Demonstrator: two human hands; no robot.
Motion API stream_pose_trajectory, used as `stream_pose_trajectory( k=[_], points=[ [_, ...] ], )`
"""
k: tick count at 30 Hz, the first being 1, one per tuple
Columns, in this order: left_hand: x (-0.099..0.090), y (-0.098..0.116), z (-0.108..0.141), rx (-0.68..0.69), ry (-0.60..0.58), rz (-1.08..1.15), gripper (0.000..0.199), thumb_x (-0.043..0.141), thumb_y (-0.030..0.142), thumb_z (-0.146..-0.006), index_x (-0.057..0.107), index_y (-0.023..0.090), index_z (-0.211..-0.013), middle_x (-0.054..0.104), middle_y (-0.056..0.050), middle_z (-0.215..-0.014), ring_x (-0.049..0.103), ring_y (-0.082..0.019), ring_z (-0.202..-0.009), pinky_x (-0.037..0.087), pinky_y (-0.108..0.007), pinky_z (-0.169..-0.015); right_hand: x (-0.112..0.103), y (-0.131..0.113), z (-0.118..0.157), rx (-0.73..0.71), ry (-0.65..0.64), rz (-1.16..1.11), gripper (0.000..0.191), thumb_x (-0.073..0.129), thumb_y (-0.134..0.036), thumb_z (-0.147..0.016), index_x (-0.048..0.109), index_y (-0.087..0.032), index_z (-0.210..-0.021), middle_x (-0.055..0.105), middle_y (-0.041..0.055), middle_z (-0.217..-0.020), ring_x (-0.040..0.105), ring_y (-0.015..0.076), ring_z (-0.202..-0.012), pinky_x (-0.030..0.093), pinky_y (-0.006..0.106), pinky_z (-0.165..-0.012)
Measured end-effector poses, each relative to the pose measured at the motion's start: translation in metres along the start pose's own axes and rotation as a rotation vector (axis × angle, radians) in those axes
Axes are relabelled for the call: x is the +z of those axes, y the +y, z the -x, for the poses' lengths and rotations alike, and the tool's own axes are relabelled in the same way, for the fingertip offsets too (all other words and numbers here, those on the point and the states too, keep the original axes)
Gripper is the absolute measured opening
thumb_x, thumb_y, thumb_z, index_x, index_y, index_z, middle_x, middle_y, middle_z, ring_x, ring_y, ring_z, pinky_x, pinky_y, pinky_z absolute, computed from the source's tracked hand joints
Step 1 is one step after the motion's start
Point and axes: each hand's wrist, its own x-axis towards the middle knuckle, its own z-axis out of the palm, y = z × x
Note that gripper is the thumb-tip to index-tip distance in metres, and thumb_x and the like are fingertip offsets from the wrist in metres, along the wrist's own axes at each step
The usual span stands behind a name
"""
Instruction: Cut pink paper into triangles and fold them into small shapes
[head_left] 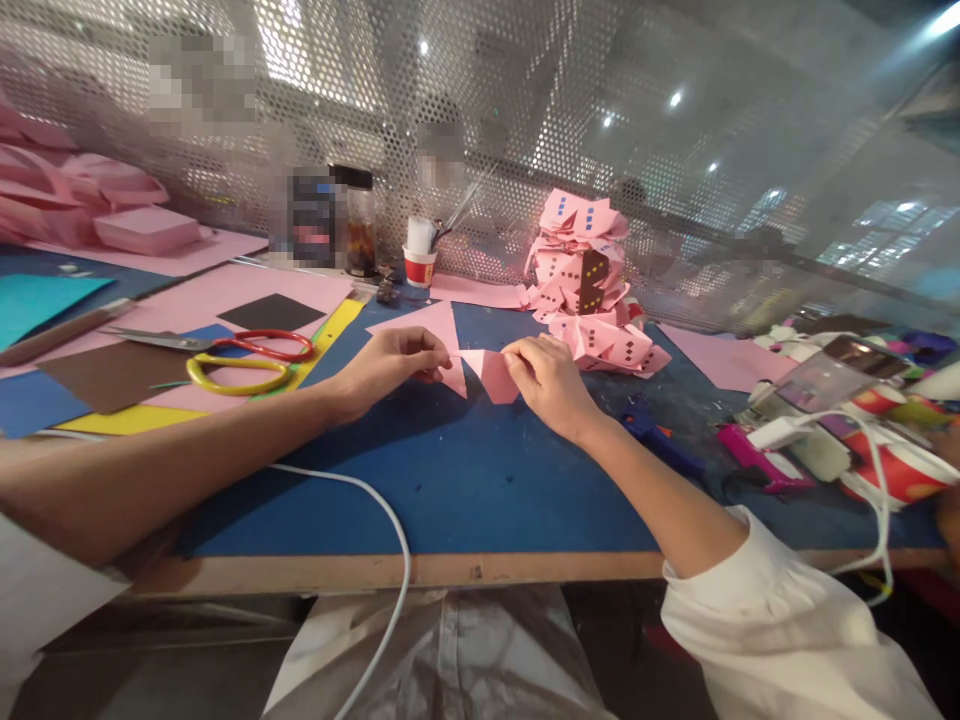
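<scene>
My left hand (pixel 397 365) is closed in a pinch at the thin left tip of a folded piece of pink paper (pixel 493 379). At the other end, my right hand (pixel 553 385) grips the same paper between thumb and fingers, just above the blue table mat (pixel 465 480). Behind and under my left hand lies a pink paper sheet (pixel 435 316) with pointed corners. Beyond my right hand stands a stack of folded pink paper shapes (pixel 574 270) marked with small blue, dark and yellow squares.
Scissors with red and yellow handles (pixel 238 375) lie on coloured sheets at the left. A red and white paper cup (pixel 419 266) and a jar (pixel 361 225) stand at the back. A blue glue gun (pixel 664 440) is at the right. A white cable (pixel 401 540) hangs over the front edge.
</scene>
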Motion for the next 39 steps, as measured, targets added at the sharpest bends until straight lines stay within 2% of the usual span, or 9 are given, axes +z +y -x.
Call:
stream_pose_trajectory(
  k=[8,13,17,23,39],
  points=[
    [0.002,-0.002,0.000,-0.019,-0.028,0.018,0.030,0.077,0.044,-0.077,0.068,0.016,-0.084,0.073,-0.005,-0.088,0.063,-0.015,-0.073,0.050,-0.031,-0.073,0.000,-0.001,0.001,-0.016,0.008,-0.032,0.023,0.043,-0.024,-0.104,0.062,-0.022,-0.091,0.071,0.0021,-0.090,0.062,0.0198,-0.088,0.040,0.038,-0.094],
    [0.000,-0.004,0.000,0.014,0.012,0.063,0.031,0.080,0.043,-0.075,0.067,0.016,-0.081,0.071,-0.004,-0.082,0.065,-0.016,-0.076,0.051,-0.030,-0.075,-0.002,0.003,-0.001,0.011,0.014,-0.108,0.024,0.042,-0.024,-0.104,0.065,-0.022,-0.098,0.073,0.0033,-0.099,0.065,0.0200,-0.093,0.043,0.037,-0.091],
    [-0.004,-0.006,-0.002,0.025,0.030,0.044,0.032,0.078,0.045,-0.079,0.067,0.016,-0.083,0.070,-0.004,-0.086,0.066,-0.016,-0.078,0.052,-0.031,-0.077,-0.003,0.009,-0.001,0.057,0.002,-0.140,0.025,0.041,-0.021,-0.103,0.066,-0.023,-0.100,0.074,0.0027,-0.104,0.065,0.0208,-0.098,0.044,0.037,-0.093],
    [-0.006,-0.007,-0.003,0.045,0.052,0.028,0.033,0.076,0.047,-0.080,0.065,0.016,-0.084,0.070,-0.004,-0.088,0.066,-0.016,-0.076,0.053,-0.032,-0.076,0.000,0.015,0.000,0.086,-0.037,-0.119,0.025,0.042,-0.021,-0.101,0.066,-0.024,-0.099,0.074,0.0027,-0.104,0.065,0.0216,-0.098,0.044,0.039,-0.095],
    [-0.006,-0.010,-0.006,0.016,0.070,0.050,0.033,0.078,0.046,-0.078,0.065,0.016,-0.081,0.066,-0.002,-0.080,0.062,-0.014,-0.072,0.051,-0.031,-0.074,0.001,0.018,0.001,0.089,-0.030,-0.129,0.017,0.048,-0.017,-0.093,0.064,-0.022,-0.090,0.073,0.0031,-0.095,0.064,0.0219,-0.091,0.045,0.038,-0.089]
  ],
)
